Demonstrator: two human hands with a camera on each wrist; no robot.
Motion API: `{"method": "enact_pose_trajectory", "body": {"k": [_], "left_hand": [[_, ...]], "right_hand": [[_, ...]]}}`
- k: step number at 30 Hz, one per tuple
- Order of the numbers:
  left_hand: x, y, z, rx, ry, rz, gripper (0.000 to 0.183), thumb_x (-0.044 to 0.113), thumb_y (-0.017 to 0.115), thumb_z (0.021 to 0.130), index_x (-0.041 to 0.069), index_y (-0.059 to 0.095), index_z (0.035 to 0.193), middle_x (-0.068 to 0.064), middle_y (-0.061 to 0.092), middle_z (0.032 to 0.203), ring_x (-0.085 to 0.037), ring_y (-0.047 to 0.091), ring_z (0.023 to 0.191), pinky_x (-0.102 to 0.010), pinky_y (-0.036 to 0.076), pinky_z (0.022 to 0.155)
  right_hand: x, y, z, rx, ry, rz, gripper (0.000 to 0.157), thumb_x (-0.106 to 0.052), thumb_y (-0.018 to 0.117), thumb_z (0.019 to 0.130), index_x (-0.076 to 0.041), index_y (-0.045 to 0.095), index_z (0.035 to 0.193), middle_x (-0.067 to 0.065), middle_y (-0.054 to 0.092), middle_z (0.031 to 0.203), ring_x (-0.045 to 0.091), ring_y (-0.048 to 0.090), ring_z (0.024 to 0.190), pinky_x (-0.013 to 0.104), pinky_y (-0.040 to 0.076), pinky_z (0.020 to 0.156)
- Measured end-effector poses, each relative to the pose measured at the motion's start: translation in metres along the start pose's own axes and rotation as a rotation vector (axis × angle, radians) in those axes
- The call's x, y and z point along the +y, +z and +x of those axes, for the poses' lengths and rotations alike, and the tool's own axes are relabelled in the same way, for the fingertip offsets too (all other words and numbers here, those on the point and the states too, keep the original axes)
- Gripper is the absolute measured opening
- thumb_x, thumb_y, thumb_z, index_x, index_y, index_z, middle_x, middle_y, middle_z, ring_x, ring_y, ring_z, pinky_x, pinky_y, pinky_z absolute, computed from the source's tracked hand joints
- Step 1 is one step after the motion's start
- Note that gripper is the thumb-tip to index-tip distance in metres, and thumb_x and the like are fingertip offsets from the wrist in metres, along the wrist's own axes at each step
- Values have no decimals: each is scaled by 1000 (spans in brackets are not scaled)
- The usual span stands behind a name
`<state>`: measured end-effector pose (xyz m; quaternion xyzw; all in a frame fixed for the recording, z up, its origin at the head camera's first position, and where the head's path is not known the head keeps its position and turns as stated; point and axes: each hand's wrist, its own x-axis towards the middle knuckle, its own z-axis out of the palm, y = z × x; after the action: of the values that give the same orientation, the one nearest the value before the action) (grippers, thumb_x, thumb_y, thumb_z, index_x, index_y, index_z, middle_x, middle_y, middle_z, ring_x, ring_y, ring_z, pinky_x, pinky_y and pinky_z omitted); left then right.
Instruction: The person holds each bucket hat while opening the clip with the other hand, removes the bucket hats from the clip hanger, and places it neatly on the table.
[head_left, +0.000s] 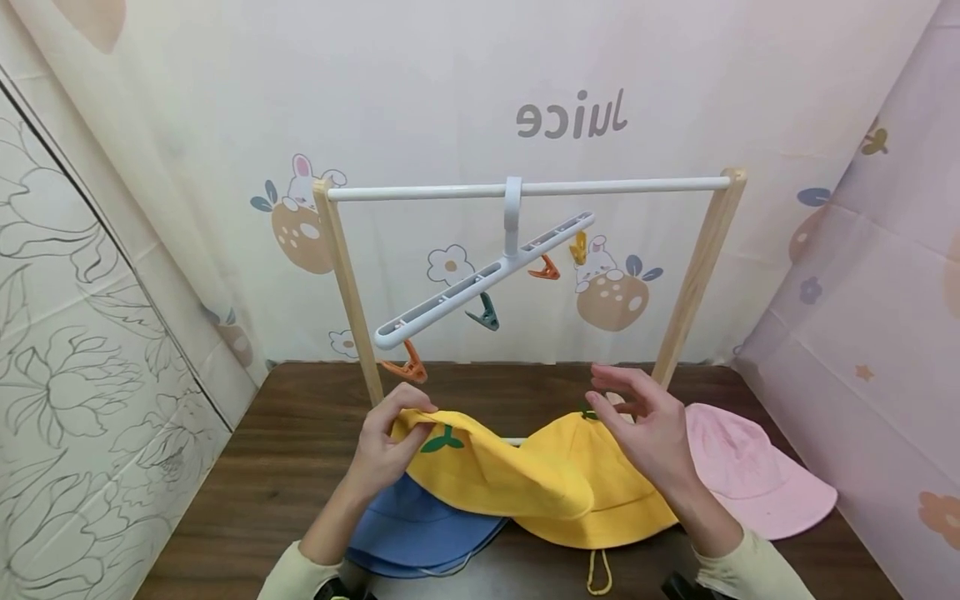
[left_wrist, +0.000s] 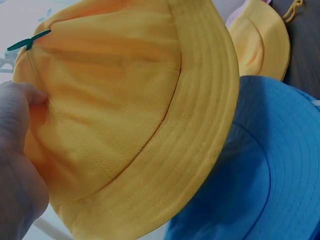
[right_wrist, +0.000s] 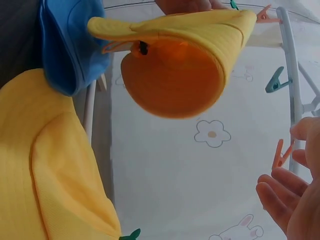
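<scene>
My left hand (head_left: pixel 386 442) pinches a yellow bucket hat (head_left: pixel 495 475) at its crown, beside a green sprout on top. The hat is lifted and tilted; its open underside faces the right wrist camera, with a cord at the brim. My right hand (head_left: pixel 652 425) holds nothing, its fingers spread and slightly bent. Below it a second yellow hat (head_left: pixel 622 500) lies on the table, partly covered by the lifted one in the head view. Blue hats (head_left: pixel 423 525) lie stacked under the held hat, and a pink hat (head_left: pixel 750 479) lies right of my right hand.
A wooden-legged rack with a white bar (head_left: pixel 420 192) stands on the brown table (head_left: pixel 247 467). From the bar hangs a white hanger (head_left: pixel 480 287), set at a slant, with several clips such as an orange clip (head_left: pixel 408 367) and a green clip (head_left: pixel 486 313). Patterned curtains enclose the back and right.
</scene>
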<state>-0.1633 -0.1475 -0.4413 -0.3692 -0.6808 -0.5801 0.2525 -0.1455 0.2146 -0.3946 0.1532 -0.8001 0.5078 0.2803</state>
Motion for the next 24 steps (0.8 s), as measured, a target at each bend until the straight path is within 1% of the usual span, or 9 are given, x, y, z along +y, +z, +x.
{"method": "enact_pose_trajectory", "body": {"k": [3,7,8,12,14,15,17,19,24], "left_hand": [[3,-4,-3,3,-12,-18,34,-28,66,91,-1,70,111,-15,66,105,-9,65,101,-17,59,92],[6,-8,-6,2,-13,-30,36,-30,64,89,-1,70,111,-14,66,106,-10,65,102,-17,59,92],[6,-9,-7,3,-8,-31,37,-30,64,89,-1,70,111,-14,66,105,-11,65,102,-17,59,95],[9,-16,-8,15,9,-33,38,-32,63,88,-2,69,110,-12,66,105,-14,65,102,-19,53,117],[10,-19,-9,20,20,-34,38,-33,63,87,-3,69,110,-12,66,105,-13,65,101,-20,53,119],[11,-21,-9,21,22,-34,38,-33,63,87,-3,68,110,-12,66,105,-12,65,100,-19,54,117],[12,-24,-10,22,25,-34,38,-33,63,87,-3,68,110,-12,66,106,-10,65,101,-17,58,106],[13,-27,-10,24,32,-32,39,-34,62,87,-4,68,111,-12,66,107,-10,64,101,-16,60,95],[16,-34,-12,25,18,-23,36,-32,63,89,-5,68,112,-11,66,108,-8,65,101,-15,61,90]], "right_hand": [[-1,0,-4,2,-19,-5,40,10,86,90,-5,82,127,-17,80,122,-8,77,110,8,61,86],[0,2,-6,6,-54,-5,42,13,86,89,-6,82,127,-25,76,123,-6,78,110,8,61,86],[0,2,-6,7,-63,-2,43,13,86,89,-6,82,127,-26,76,123,-6,78,111,8,61,86],[1,1,-6,10,-90,-7,44,14,86,87,-7,83,126,-24,76,123,-6,78,110,8,61,85],[1,0,-6,8,-99,-19,44,15,87,86,-6,83,125,-23,77,123,-8,77,110,8,61,85],[2,-1,-7,7,-106,-26,44,15,88,85,-5,83,124,-21,77,123,-9,76,110,8,61,85],[3,-2,-9,4,-126,-40,45,16,88,84,-5,83,123,-18,78,123,-11,75,111,7,61,84],[6,-3,-10,3,-167,-48,47,16,89,81,-4,83,122,-16,79,124,-11,74,112,8,61,84],[10,-4,-13,8,-249,-61,52,18,91,75,-4,84,121,-11,81,122,-9,73,115,8,61,84]]}}
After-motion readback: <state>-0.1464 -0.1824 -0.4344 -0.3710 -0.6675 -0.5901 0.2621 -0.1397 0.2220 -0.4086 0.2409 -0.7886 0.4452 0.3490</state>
